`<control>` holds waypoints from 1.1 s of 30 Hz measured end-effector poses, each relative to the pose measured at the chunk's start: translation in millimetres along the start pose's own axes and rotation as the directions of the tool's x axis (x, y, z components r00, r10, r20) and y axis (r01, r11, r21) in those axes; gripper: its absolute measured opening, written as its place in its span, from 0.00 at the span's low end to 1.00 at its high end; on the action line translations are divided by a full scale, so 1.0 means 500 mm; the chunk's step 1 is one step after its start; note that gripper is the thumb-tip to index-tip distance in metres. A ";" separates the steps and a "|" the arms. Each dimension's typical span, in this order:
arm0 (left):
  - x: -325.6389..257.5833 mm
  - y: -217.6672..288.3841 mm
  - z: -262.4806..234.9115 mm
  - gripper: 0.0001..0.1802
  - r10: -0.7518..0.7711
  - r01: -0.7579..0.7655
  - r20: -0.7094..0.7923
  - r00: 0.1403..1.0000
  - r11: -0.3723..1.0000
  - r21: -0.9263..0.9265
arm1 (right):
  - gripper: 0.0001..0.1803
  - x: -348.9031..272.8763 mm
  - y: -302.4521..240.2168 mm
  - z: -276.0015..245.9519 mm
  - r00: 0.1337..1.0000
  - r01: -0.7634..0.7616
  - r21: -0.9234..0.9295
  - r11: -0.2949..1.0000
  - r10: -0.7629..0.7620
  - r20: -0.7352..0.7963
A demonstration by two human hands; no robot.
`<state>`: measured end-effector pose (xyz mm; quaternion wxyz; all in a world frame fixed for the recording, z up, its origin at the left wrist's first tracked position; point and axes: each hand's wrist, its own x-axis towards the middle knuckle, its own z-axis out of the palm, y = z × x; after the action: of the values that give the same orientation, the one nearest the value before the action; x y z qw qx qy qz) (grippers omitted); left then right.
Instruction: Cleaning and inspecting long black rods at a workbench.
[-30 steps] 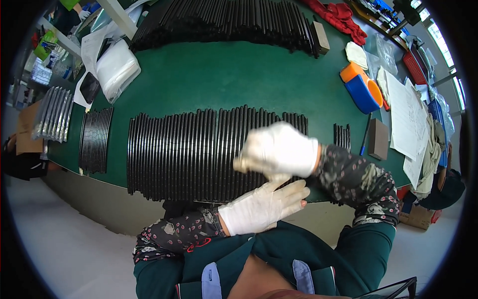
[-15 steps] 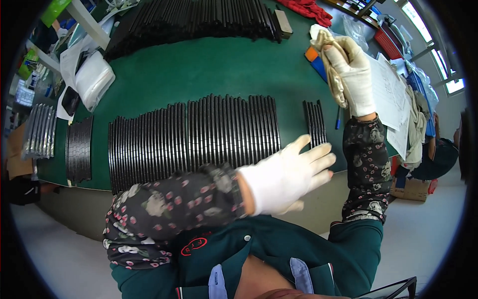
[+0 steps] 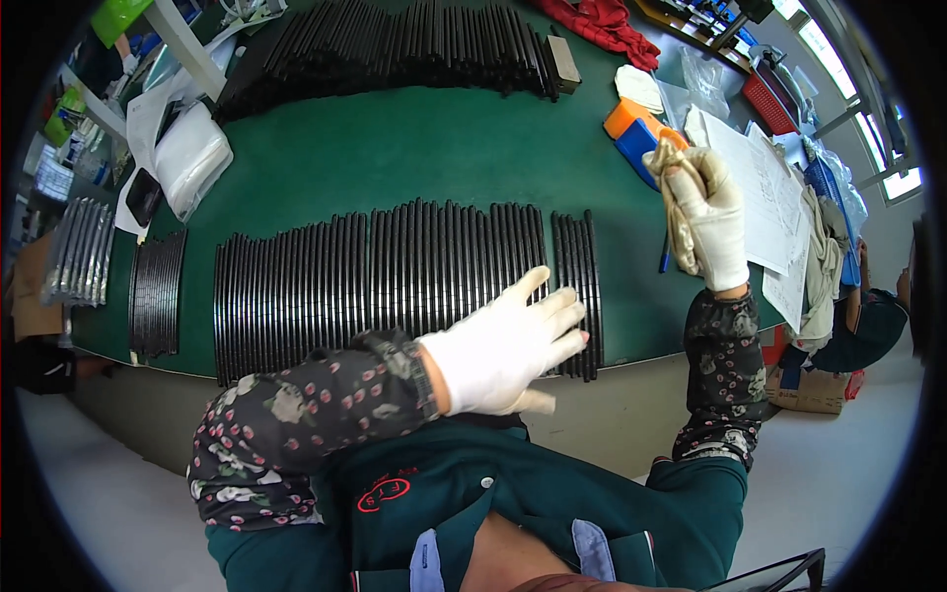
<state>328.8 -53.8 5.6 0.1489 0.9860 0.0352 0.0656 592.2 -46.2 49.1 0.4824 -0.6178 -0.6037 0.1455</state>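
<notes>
My left hand (image 3: 503, 345), in a white glove, lies palm down with its fingers spread over the near right end of a row of glossy black rods (image 3: 296, 286). Its fingertips are against a narrow group of similar rods (image 3: 577, 266), set slightly apart from the row's right end. Whether the palm presses on the rods cannot be seen. To the right, my right hand (image 3: 718, 217), also gloved, is closed round a crumpled tan cloth (image 3: 681, 222) held above the table. A blue pen (image 3: 664, 259) lies close to the cloth.
A large pile of black rods (image 3: 395, 49) lies at the far side, with a small block (image 3: 563, 65) at its end. An orange-and-blue object (image 3: 636, 138) and paper sheets (image 3: 755, 197) are at the right. Shorter rods (image 3: 156, 296) and a phone (image 3: 143, 197) are at the left.
My left hand has moved left, and the narrow group of rods has shifted left, close to the long row. My right hand has come slightly nearer with the cloth.
</notes>
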 end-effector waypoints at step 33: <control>-0.002 0.019 0.038 0.40 0.086 -0.056 0.121 0.989 0.970 -0.237 | 0.08 -0.034 -0.035 0.233 0.586 0.632 0.073 0.772 -0.537 0.607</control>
<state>330.7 -68.4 -9.9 0.2633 0.9645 -0.0180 0.0102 488.9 -15.5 -1.4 0.2396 -0.3400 -0.9016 0.1187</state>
